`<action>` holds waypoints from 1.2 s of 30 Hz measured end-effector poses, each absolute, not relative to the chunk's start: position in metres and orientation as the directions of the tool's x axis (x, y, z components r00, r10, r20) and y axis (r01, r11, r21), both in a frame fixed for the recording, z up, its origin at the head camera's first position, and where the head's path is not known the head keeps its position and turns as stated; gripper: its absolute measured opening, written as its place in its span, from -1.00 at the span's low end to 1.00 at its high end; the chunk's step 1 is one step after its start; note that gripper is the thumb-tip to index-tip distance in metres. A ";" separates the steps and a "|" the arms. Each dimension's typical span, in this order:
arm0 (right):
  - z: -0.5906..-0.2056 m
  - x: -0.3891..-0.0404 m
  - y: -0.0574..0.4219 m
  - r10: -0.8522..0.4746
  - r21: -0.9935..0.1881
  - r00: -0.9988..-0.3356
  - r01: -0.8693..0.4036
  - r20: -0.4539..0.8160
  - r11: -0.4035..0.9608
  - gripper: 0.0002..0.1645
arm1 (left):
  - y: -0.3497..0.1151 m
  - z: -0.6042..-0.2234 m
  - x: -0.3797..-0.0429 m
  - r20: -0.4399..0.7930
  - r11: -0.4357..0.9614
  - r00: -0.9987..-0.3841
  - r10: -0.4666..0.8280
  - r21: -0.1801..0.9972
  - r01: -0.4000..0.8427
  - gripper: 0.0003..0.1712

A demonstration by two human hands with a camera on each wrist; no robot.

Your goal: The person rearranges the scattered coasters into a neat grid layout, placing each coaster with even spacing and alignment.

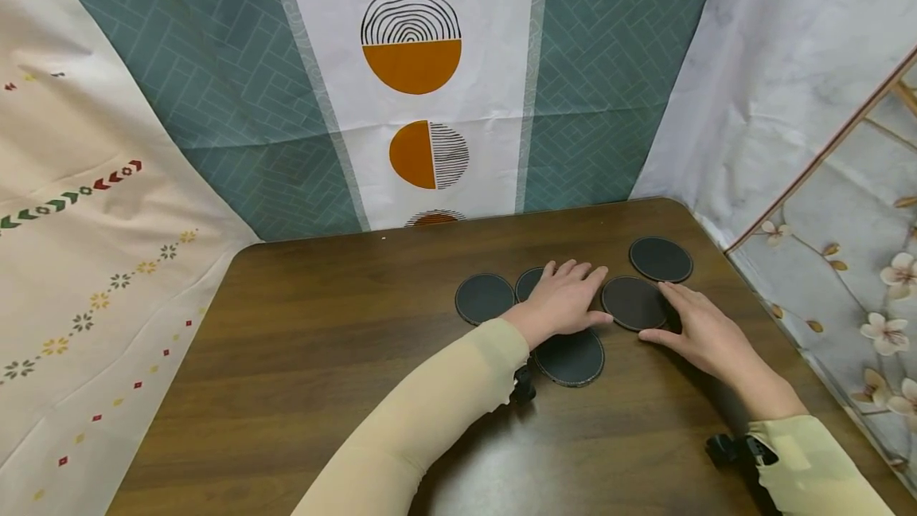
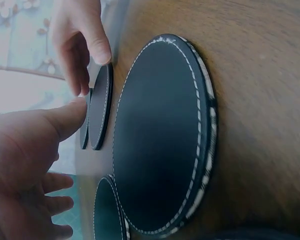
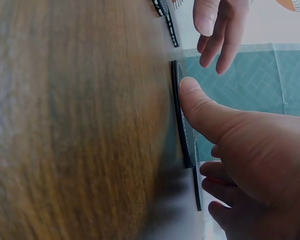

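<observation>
Several round black coasters with pale stitched rims lie on the table. My left hand (image 1: 562,301), fingers spread and fairly straight, is over a partly hidden coaster (image 1: 528,281). Just nearer to me lies another coaster (image 1: 571,361), which fills the middle of the left wrist view, bare of fingers. One more coaster (image 1: 481,299) is left of that hand. My right hand (image 1: 709,337) has its thumb and fingers apart beside the right edge of a coaster (image 1: 632,303). Whether its thumb (image 3: 195,97) touches that coaster cannot be told. Beyond it lies a further coaster (image 1: 661,259).
The brown wooden table (image 1: 322,365) extends left and toward me. A teal and white patterned cloth (image 1: 602,86) hangs behind its far edge. Pale printed cloths hang along the left (image 1: 93,261) and right (image 1: 809,142) sides. A small black device sits at each wrist.
</observation>
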State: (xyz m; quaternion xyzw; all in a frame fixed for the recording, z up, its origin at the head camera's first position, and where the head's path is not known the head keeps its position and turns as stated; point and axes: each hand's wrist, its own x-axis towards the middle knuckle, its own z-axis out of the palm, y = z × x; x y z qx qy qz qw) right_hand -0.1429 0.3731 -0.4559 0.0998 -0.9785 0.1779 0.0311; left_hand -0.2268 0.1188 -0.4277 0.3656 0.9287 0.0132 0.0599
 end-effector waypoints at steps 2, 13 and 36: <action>-0.457 -0.143 0.374 -0.184 -0.344 -0.979 -0.204 0.091 0.917 0.22 | 0.123 -0.428 -0.227 -0.105 0.729 -0.722 0.684 0.062 0.681 0.02; -0.459 -0.144 0.375 -0.191 -0.347 -0.976 -0.216 0.104 0.913 0.19 | 0.133 -0.433 -0.228 -0.123 0.725 -0.716 0.687 0.057 0.686 0.03; -0.460 -0.147 0.371 -0.173 -0.361 -0.982 -0.186 0.069 0.914 0.17 | 0.140 -0.438 -0.231 -0.122 0.725 -0.715 0.689 0.094 0.683 0.01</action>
